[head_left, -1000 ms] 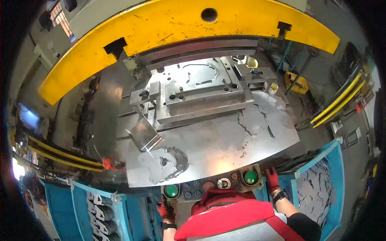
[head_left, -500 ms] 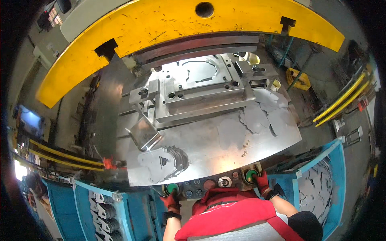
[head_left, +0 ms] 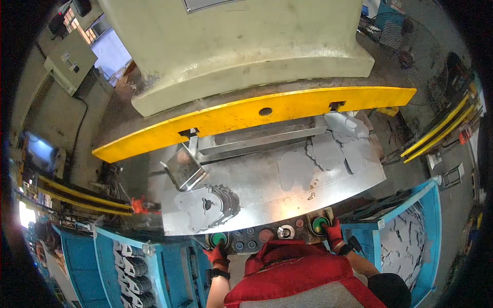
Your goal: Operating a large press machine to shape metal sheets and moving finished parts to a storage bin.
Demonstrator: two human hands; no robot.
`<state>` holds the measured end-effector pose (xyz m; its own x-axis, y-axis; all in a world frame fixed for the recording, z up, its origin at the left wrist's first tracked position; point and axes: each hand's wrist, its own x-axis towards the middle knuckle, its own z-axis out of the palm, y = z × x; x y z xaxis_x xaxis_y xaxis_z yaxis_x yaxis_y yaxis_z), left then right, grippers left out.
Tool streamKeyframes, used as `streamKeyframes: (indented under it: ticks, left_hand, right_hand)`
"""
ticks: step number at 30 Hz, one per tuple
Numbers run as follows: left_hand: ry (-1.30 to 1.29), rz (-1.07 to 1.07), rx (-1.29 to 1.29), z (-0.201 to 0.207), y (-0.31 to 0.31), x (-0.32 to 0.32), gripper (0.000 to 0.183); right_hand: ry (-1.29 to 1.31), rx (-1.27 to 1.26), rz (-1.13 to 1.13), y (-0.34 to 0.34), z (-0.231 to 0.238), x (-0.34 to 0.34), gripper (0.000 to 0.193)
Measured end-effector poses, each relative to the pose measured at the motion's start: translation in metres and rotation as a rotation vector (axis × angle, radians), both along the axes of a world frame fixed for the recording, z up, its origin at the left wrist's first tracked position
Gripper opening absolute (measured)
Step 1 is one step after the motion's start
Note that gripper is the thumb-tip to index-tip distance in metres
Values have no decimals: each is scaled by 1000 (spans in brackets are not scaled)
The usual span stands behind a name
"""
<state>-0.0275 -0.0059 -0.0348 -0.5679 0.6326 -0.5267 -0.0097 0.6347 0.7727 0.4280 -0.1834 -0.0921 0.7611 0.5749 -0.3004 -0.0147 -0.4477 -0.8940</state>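
My left hand (head_left: 217, 255), in a red glove, rests on a round green push button (head_left: 219, 239) at the left end of a control panel. At the panel's right end, my right hand (head_left: 335, 235), gloved in red too, touches another green push button (head_left: 319, 224). Both hands hold nothing, and their fingers reach out onto the buttons. Ahead, the yellow-faced press ram (head_left: 236, 113) is low over the die (head_left: 267, 135), of which only the front edge shows. A stack of flat grey metal blanks (head_left: 208, 205) lies at the left of the metal table (head_left: 251, 195).
More thin metal sheets (head_left: 328, 151) lie at the table's right. A bent metal bracket (head_left: 185, 167) stands near the die. Blue bins flank me: the left one holds stacked metal parts (head_left: 132, 274), the right one (head_left: 436, 220) loose scraps. Yellow rails (head_left: 436, 131) run on both sides.
The yellow press ram has come down, covering the die and the sheet that lay on it. Both hands have stayed at the green buttons.
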Motion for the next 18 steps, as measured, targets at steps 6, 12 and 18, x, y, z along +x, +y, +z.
streamKeyframes:
  ticks: [6, 12, 18]
  left_hand:
    - [-43, -6, 57, -5, -6, -9, 105]
    - [-378, -23, 245, 30, -24, -1, 68]
    - [-365, 189, 394, 59, -62, -46, 31]
  right_hand:
    - [152, 0, 21, 5, 18, -4, 79]
    - [111, 20, -21, 6, 48, -9, 75]
    - [461, 36, 108, 4, 64, 17, 72]
